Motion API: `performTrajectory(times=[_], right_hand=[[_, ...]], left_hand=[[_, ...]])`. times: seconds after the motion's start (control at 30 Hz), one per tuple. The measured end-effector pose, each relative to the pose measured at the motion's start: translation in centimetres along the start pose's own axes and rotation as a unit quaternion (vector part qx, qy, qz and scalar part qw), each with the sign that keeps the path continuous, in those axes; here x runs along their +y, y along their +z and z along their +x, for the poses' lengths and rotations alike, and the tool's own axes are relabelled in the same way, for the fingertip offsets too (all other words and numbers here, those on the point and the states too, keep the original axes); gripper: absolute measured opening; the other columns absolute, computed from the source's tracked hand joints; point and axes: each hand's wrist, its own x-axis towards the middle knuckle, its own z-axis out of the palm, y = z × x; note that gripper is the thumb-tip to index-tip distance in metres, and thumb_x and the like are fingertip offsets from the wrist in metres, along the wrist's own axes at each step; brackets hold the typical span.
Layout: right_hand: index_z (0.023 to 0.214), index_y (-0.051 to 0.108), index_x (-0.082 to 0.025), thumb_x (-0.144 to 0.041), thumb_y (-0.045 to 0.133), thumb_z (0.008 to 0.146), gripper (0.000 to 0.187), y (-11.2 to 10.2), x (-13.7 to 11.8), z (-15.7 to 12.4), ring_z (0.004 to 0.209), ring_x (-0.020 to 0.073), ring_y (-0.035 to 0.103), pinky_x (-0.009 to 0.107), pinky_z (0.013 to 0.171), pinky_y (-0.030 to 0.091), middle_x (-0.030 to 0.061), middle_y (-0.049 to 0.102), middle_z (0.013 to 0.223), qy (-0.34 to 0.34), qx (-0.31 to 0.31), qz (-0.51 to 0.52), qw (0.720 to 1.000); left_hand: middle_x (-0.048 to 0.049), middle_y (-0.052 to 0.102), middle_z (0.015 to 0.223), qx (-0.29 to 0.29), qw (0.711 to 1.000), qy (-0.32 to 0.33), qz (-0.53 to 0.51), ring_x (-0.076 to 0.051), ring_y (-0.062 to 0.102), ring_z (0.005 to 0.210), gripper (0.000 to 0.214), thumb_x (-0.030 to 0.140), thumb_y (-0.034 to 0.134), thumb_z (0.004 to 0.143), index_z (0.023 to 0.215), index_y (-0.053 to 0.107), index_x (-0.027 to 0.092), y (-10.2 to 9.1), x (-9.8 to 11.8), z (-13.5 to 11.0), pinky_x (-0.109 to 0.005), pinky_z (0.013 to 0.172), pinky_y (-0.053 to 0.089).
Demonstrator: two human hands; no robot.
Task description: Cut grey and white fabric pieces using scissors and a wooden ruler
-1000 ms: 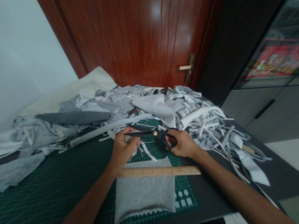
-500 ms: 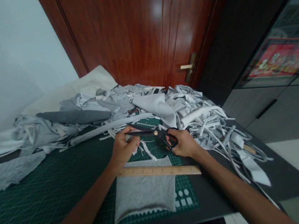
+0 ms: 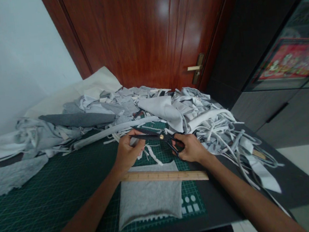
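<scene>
My right hand (image 3: 190, 147) grips the handles of black scissors (image 3: 161, 137), whose blades point left and stand apart. My left hand (image 3: 128, 151) is closed in a pinch at the blade tips, on a small pale fabric scrap (image 3: 133, 141) mostly hidden by the fingers. Thin white trimmings (image 3: 153, 155) lie on the green cutting mat (image 3: 74, 177) between the hands. Nearer to me a grey fabric piece (image 3: 150, 200) lies flat, with a wooden ruler (image 3: 164, 176) across its upper part.
A long heap of grey and white fabric scraps (image 3: 125, 102) runs along the back of the table. Tangled strips (image 3: 214, 129) pile up at the right. A white stencil edge (image 3: 191, 203) shows beside the grey fabric. Behind stands a wooden door (image 3: 134, 36).
</scene>
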Motion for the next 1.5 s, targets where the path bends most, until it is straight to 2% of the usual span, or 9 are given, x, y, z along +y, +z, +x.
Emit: performTrajectory(times=[0.57, 1.0, 1.23, 1.5], right_hand=[[0.08, 0.061, -0.021, -0.023, 0.068, 0.074, 0.01, -0.4, 0.2, 0.0, 0.052, 0.0115, 0.046, 0.023, 0.053, 0.03, -0.0026, 0.058, 0.063, -0.017, 0.021, -0.023, 0.999], [0.076, 0.059, -0.021, -0.026, 0.065, 0.078, 0.008, -0.7, 0.3, 0.0, 0.052, 0.0119, 0.048, 0.023, 0.054, 0.03, -0.0021, 0.058, 0.061, -0.011, 0.028, -0.047, 0.998], [0.083, 0.061, -0.022, -0.027, 0.07, 0.072, 0.015, -0.9, 0.1, 0.0, 0.054, 0.0131, 0.052, 0.024, 0.055, 0.033, -0.0023, 0.061, 0.066, -0.012, 0.019, -0.05, 0.998], [0.084, 0.059, -0.022, -0.029, 0.067, 0.076, 0.013, -1.1, 0.1, -0.1, 0.057, 0.0147, 0.055, 0.025, 0.056, 0.034, 0.0004, 0.065, 0.07, -0.016, 0.026, -0.069, 0.997]], left_hand=[[0.0087, 0.055, 0.05, -0.002, 1.0, 0.005, 0.011, -0.006, 0.042, 0.035, 0.015, 0.029, 0.069, 0.08, 0.08, 0.059, 0.019, -0.1, -0.3, 0.0, -0.016, 0.036, 0.036], [0.0073, 0.053, 0.048, -0.002, 1.0, -0.003, 0.029, -0.005, 0.042, 0.036, 0.02, 0.033, 0.069, 0.079, 0.072, 0.056, 0.019, 0.1, 0.8, -0.1, -0.016, 0.038, 0.035], [0.0069, 0.057, 0.052, -0.029, 1.0, -0.009, -0.004, -0.005, 0.044, 0.037, 0.012, 0.027, 0.067, 0.081, 0.078, 0.06, 0.018, 0.0, 0.6, 0.0, -0.015, 0.037, 0.034], [0.0068, 0.059, 0.053, -0.05, 0.999, -0.011, -0.007, -0.005, 0.045, 0.035, 0.012, 0.027, 0.068, 0.081, 0.084, 0.062, 0.018, -0.2, 0.8, 0.1, -0.015, 0.037, 0.034]])
